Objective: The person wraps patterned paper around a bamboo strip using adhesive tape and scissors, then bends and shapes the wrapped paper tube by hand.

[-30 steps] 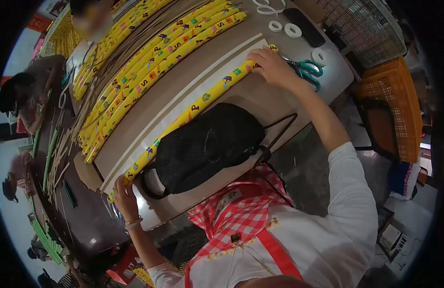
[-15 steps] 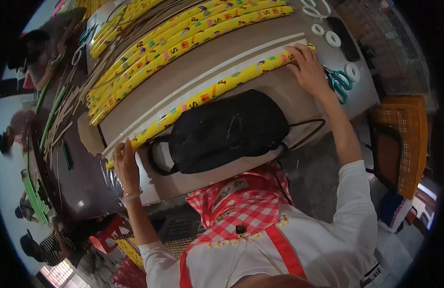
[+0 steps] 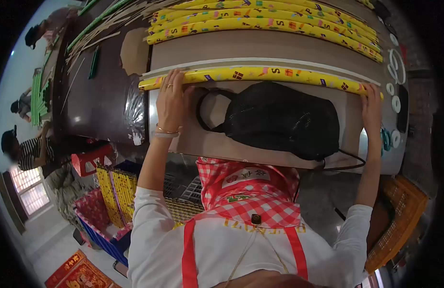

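Note:
A long roll of yellow printed wrapping paper lies across the table in front of me. My left hand is on it a little in from its left end, fingers curled over the top. Near the right end, my right hand grips it with bent fingers. Just behind the roll runs a narrow whitish strip. A black bag with a loop handle rests between my forearms, on the near side of the roll.
Several more yellow rolls lie at the back. White tape rolls, teal-handled scissors and a dark flat object are at the right edge. An orange crate stands right, a blue bin lower left. People sit at far left.
The whole view has turned, so the roll now runs nearly level instead of slanting. Both hands remain on the roll near its ends, with the left hand's fingers now reaching further over it.

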Demonstrator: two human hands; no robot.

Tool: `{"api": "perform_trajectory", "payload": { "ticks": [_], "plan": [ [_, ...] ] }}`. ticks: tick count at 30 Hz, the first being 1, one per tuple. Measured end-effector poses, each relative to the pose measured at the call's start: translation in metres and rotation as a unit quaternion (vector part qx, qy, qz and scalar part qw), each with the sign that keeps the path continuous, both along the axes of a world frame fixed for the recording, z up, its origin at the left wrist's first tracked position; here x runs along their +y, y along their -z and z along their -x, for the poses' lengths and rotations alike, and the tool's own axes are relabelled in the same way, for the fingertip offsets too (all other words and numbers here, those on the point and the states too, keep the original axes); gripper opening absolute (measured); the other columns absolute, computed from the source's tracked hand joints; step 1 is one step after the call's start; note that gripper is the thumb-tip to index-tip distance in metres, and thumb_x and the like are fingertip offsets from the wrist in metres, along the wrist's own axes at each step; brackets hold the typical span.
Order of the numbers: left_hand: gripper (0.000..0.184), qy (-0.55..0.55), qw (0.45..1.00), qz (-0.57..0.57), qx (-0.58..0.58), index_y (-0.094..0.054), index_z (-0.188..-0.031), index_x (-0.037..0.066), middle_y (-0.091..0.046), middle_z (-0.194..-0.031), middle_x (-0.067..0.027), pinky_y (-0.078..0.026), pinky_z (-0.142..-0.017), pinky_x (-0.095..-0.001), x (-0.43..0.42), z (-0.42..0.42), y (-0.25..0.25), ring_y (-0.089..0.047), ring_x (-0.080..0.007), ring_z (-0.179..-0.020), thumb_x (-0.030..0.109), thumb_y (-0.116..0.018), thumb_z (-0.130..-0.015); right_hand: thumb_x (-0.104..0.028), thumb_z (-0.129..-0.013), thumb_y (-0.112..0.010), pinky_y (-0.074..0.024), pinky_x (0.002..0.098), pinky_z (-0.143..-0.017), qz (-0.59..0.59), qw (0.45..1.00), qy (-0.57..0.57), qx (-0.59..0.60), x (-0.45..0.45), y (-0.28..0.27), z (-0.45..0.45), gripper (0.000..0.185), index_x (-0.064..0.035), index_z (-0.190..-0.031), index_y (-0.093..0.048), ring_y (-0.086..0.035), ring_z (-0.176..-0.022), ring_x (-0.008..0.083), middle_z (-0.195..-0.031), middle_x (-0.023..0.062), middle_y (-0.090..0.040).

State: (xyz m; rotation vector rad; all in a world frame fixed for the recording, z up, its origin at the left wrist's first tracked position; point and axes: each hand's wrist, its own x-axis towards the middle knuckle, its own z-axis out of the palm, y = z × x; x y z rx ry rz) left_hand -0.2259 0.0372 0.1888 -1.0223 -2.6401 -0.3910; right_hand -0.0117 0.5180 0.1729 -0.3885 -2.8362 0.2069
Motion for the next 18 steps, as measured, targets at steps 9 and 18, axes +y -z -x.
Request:
{"api": "perform_trajectory", "payload": {
  "ticks": [9,18],
  "plan": [
    [0.039,-0.028,0.999,-0.003,0.022,-0.049,-0.108,0.002,-0.054,-0.114,-0.0151,-0.037,-0.095,-0.0402,0.005,0.005,0.009,-0.049,-0.0301,-0.111,0.022,-0.062,-0.078,-0.018,-0.089,-0.051,-0.0324,0.0397,-0.098,-0.007,0.999,-0.043,-0.009,0.003,-0.004,0.003,0.036,-0.0082,-0.123,-0.046,-0.036,-0.122,0.0324,-0.128,0.0151,-0.037],
    [0.034,-0.008,0.998,-0.067,0.022,-0.053,-0.106,0.002,-0.055,-0.116,-0.0155,-0.04,-0.095,-0.0389,-0.002,0.01,0.016,-0.047,-0.0316,-0.115,0.015,-0.064,-0.077,-0.018,-0.09,-0.05,-0.0342,0.0381,-0.096,0.021,1.0,-0.012,-0.005,0.007,0.004,0.003,0.033,-0.0098,-0.123,-0.05,-0.039,-0.119,0.0314,-0.128,0.0153,-0.038]
  ]
}}
